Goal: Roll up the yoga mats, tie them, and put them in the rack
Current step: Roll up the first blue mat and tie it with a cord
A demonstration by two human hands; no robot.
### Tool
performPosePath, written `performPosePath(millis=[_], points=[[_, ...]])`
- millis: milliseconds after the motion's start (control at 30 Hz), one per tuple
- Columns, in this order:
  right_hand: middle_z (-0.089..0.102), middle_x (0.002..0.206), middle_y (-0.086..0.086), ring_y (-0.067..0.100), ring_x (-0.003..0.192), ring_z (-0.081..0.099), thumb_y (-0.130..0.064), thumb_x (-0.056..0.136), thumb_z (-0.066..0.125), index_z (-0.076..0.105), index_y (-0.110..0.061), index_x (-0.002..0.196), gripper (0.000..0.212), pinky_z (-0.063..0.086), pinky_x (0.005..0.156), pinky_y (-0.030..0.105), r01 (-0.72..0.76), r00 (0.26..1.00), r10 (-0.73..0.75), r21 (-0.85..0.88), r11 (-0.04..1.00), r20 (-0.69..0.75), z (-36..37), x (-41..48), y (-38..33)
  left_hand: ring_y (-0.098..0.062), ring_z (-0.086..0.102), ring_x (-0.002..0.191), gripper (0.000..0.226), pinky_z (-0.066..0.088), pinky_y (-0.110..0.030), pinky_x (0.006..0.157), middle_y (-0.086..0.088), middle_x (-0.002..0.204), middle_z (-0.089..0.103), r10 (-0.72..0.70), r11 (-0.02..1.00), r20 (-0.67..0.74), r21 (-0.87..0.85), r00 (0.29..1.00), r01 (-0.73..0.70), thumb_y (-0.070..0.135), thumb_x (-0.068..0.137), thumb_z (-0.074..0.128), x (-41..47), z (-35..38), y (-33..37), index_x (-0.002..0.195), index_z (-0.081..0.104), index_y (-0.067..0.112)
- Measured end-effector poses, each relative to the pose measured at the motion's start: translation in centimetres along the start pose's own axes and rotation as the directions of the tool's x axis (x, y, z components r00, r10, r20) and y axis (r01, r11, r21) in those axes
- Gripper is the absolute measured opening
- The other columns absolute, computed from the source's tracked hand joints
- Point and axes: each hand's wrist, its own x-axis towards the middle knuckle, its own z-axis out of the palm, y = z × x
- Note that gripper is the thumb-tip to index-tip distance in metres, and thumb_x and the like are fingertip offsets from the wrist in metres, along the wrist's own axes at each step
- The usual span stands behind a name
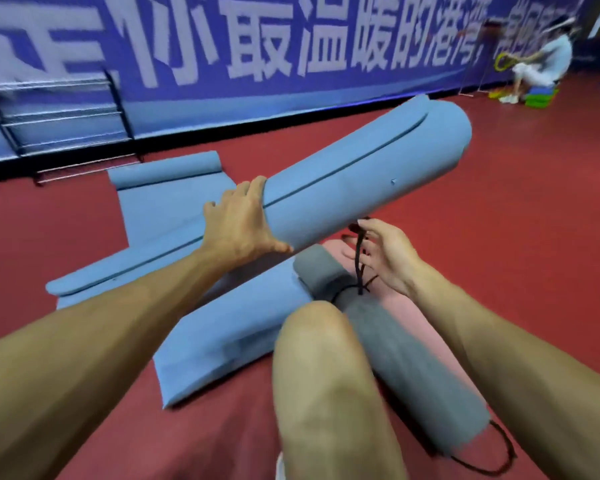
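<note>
A big rolled blue yoga mat (354, 178) is lifted off the floor and tilts up to the right. My left hand (239, 223) grips its near side, thumb underneath. Below the roll my right hand (385, 254) pinches a black cord (359, 268) that hangs down to a rolled grey mat (406, 362) by my knee. That grey roll carries black cord loops around it and at its near end. A partly rolled blue mat (174, 188) lies flat behind, and another blue mat (229, 341) lies flat under my left forearm. The metal rack (63, 116) stands at the wall, far left.
A pink mat (406, 306) lies under the grey roll on the red floor (516, 220). A blue banner wall (291, 81) runs along the back. Far right, a crouching person (541, 67) handles colourful items on the floor.
</note>
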Motion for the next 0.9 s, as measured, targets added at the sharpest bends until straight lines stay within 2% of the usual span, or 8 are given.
performPosePath(millis=[100,233,400,500,600,767,833,900], points=[[0.067,0.089,-0.005,0.017,0.086,0.062,-0.051,0.071,0.072,0.065,-0.019,0.098,0.042,0.047,0.08,0.038,-0.025,0.99,0.023,0.007,1.0,0.139,6.6,1.9,-0.5,-0.03,0.051,0.116,0.107,0.04,-0.048,0.092,-0.001,0.129,0.054,-0.104,0.994,-0.062,-0.027,0.993,0.103,0.062,0.043,0.081,-1.2,-1.1,-5.1,0.134,0.038,0.025],[0.068,0.118,0.0,0.021,0.106,0.065,-0.072,0.049,0.079,0.057,-0.019,0.124,0.095,0.05,0.09,0.047,-0.059,0.993,0.061,-0.019,0.998,0.098,14.9,4.0,0.5,-0.03,0.056,0.108,0.101,0.045,-0.046,0.09,-0.003,0.118,0.059,-0.261,0.965,-0.096,-0.039,0.961,0.258,0.063,0.04,0.08,-3.6,-2.5,-11.4,0.126,0.041,0.025],[0.066,0.112,-0.005,0.017,0.1,0.064,-0.056,0.07,0.077,0.056,-0.022,0.118,0.063,0.052,0.078,0.039,-0.202,0.97,0.21,-0.077,0.976,0.124,20.9,4.4,4.4,-0.031,0.054,0.108,0.106,0.044,-0.046,0.092,-0.007,0.119,0.053,-0.363,0.932,-0.025,-0.007,0.931,0.363,0.06,0.043,0.083,-8.2,-3.0,-17.5,0.129,0.039,0.018],[0.065,0.118,-0.006,0.017,0.106,0.061,-0.053,0.059,0.086,0.056,-0.019,0.12,0.077,0.049,0.092,0.04,-0.207,0.972,0.222,-0.168,0.964,0.073,22.9,4.4,6.8,-0.029,0.051,0.111,0.107,0.043,-0.039,0.093,-0.008,0.121,0.049,-0.4,0.915,0.029,-0.036,0.916,0.401,0.056,0.044,0.085,-10.7,-2.5,-19.7,0.132,0.039,0.015],[0.072,0.105,-0.003,0.017,0.092,0.07,-0.05,0.042,0.091,0.059,-0.017,0.113,0.085,0.058,0.083,0.042,-0.178,0.981,0.188,-0.143,0.974,0.056,25.3,4.2,8.0,-0.027,0.049,0.114,0.109,0.043,-0.038,0.092,-0.005,0.122,0.044,-0.438,0.892,0.052,-0.102,0.898,0.441,0.05,0.045,0.087,-12.2,-2.2,-21.3,0.135,0.034,0.018],[0.071,0.101,-0.006,0.015,0.085,0.07,-0.07,0.014,0.085,0.061,-0.017,0.11,0.112,0.06,0.072,0.037,-0.055,0.998,0.06,-0.308,0.95,0.006,29.0,3.7,9.4,-0.034,0.053,0.096,0.144,0.048,-0.042,0.086,-0.006,0.117,0.032,-0.452,0.878,0.165,-0.093,0.876,0.47,0.04,0.047,0.091,-13.2,-3.4,-23.1,0.149,-0.011,0.038],[0.068,0.102,-0.006,0.016,0.087,0.067,-0.07,0.015,0.083,0.058,-0.016,0.109,0.111,0.059,0.076,0.039,-0.034,0.999,0.035,-0.375,0.926,-0.003,29.8,3.0,9.9,-0.032,0.053,0.097,0.139,0.048,-0.041,0.09,-0.005,0.116,0.031,-0.455,0.865,0.209,-0.129,0.866,0.485,0.034,0.047,0.092,-14.0,-3.8,-23.5,0.147,-0.004,0.042],[0.064,0.105,-0.005,0.018,0.092,0.064,-0.069,0.018,0.082,0.052,-0.015,0.109,0.109,0.057,0.08,0.04,-0.027,0.999,0.031,-0.45,0.893,0.003,30.5,1.7,11.2,-0.026,0.05,0.11,0.114,0.044,-0.034,0.095,-0.003,0.12,0.039,-0.394,0.867,0.209,-0.237,0.895,0.438,0.027,0.054,0.087,-14.5,-4.3,-23.2,0.145,0.02,0.032]])
